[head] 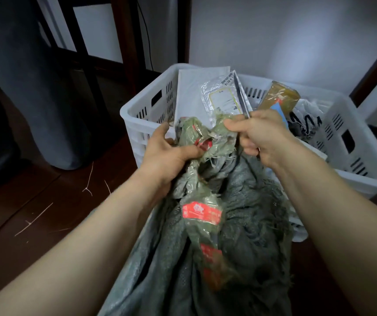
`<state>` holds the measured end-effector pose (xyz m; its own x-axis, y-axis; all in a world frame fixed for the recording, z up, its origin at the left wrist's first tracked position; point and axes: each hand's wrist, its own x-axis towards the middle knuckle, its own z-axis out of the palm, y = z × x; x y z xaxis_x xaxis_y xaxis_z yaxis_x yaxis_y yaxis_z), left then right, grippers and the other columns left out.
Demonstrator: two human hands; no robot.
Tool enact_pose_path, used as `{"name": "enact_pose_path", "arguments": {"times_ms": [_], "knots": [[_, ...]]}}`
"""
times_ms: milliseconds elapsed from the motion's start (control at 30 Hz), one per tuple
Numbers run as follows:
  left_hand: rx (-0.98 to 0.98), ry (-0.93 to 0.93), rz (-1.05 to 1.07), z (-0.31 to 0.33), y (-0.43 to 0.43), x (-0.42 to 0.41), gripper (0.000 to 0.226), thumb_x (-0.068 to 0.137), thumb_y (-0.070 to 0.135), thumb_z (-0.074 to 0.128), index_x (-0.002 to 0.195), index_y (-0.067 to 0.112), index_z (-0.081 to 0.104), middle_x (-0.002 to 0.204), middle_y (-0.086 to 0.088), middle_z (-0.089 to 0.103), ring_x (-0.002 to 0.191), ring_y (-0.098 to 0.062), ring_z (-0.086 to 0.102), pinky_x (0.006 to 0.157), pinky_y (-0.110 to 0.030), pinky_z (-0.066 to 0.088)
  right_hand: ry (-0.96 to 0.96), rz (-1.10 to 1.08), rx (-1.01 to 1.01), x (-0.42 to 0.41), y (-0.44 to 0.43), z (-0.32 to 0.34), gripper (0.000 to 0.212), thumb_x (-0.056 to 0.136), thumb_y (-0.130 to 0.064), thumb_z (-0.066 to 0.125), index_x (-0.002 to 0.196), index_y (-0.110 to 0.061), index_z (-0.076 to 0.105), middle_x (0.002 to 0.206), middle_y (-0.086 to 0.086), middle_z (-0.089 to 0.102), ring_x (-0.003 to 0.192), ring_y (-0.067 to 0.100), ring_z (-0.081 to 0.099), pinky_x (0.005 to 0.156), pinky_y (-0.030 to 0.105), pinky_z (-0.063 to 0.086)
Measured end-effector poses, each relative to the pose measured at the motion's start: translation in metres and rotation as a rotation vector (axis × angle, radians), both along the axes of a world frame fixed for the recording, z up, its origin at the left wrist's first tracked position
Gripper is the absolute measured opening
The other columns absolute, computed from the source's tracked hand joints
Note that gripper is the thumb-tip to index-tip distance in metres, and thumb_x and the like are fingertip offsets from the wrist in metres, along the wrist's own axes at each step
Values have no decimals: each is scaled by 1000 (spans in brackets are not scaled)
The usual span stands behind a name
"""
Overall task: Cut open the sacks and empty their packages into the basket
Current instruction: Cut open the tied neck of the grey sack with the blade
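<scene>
A grey-green woven sack [246, 224] with frayed edges and red-printed tape hangs between my arms in front of the white plastic basket [365, 137]. My left hand [169, 153] grips the bunched, taped top of the sack. My right hand [265, 135] pinches the sack's torn edge and also holds a thin blade [240, 94] that points up over the basket. Inside the basket lie a white padded envelope [189, 92], a clear plastic pouch [219, 96], a brown taped parcel [278, 96] and a dark bag [306, 126].
The basket stands on a dark wooden floor [34, 201] strewn with loose pale threads. Dark furniture legs [128, 42] and a grey draped cloth [34, 87] stand at the left. A white wall [285, 30] rises behind the basket.
</scene>
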<state>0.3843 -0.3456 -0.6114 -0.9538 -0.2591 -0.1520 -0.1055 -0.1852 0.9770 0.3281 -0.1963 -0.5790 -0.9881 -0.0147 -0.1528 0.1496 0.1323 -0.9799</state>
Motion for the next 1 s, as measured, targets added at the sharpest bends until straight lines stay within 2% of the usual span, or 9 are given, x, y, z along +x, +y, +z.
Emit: {"name": "enact_pose_path", "arguments": {"times_ms": [100, 167, 233, 300, 367, 467, 600, 867, 1000], "knots": [[12, -5, -26, 3, -12, 4, 83, 65, -7, 77, 137, 18, 43, 108, -4, 55, 88, -16, 63, 77, -33, 56, 25, 85, 345, 3, 5, 5, 23, 86, -27, 68, 94, -8, 58, 60, 4, 52, 26, 2, 28, 32, 13, 21], [48, -22, -16, 2, -17, 6, 75, 69, -1, 77, 134, 21, 48, 113, -12, 58, 91, -25, 67, 76, -36, 58, 71, 144, 682, 4, 7, 15, 48, 86, -55, 57, 98, -9, 63, 77, 5, 66, 41, 7, 44, 47, 18, 36], [99, -14, -9, -1, -20, 3, 67, 74, 0, 74, 131, 23, 49, 113, -16, 64, 88, -26, 70, 72, -35, 59, 165, 115, 821, 6, 9, 30, 62, 88, -66, 40, 95, -8, 64, 80, 5, 61, 57, 17, 48, 61, 24, 39], [145, -6, 0, -2, -21, -1, 63, 77, -4, 69, 128, 27, 50, 103, -13, 70, 84, -22, 71, 69, -32, 59, 155, 173, 655, 13, 10, 45, 56, 96, -56, 35, 91, -10, 66, 68, 4, 55, 43, 13, 41, 46, 18, 34], [137, 6, -2, -2, -17, -3, 54, 79, -7, 63, 116, 31, 52, 93, -5, 72, 81, -17, 71, 71, -28, 58, 23, 342, 515, 27, 4, 51, 48, 99, -48, 36, 87, -11, 65, 54, 0, 50, 32, 8, 31, 36, 13, 23], [130, 18, 26, -4, -14, -6, 52, 79, -6, 65, 118, 25, 50, 106, -10, 69, 91, -22, 69, 77, -31, 57, -118, 511, 571, 37, -6, 41, 40, 101, -38, 37, 84, -9, 60, 46, -2, 45, 29, 7, 27, 33, 11, 21], [133, 1, 100, -7, -15, -7, 73, 76, 3, 73, 137, 18, 36, 115, -17, 62, 93, -24, 68, 86, -41, 55, -195, 488, 652, 36, -10, 28, 36, 102, -35, 35, 83, -11, 54, 53, 3, 41, 27, 6, 25, 33, 10, 20], [143, 3, 93, -7, -13, -6, 81, 65, 9, 81, 135, 18, 39, 121, -21, 58, 102, -28, 65, 95, -46, 50, -79, 480, 587, 30, -14, 14, 24, 100, -19, 44, 83, -6, 54, 52, 4, 41, 28, 6, 30, 32, 13, 24], [166, -8, 99, -11, -14, -9, 75, 74, 4, 76, 137, 16, 37, 117, -20, 62, 99, -27, 67, 93, -46, 51, 58, 463, 801, 27, -13, 13, 29, 98, -25, 50, 79, -6, 61, 54, 4, 50, 43, 15, 41, 44, 22, 35]]}}
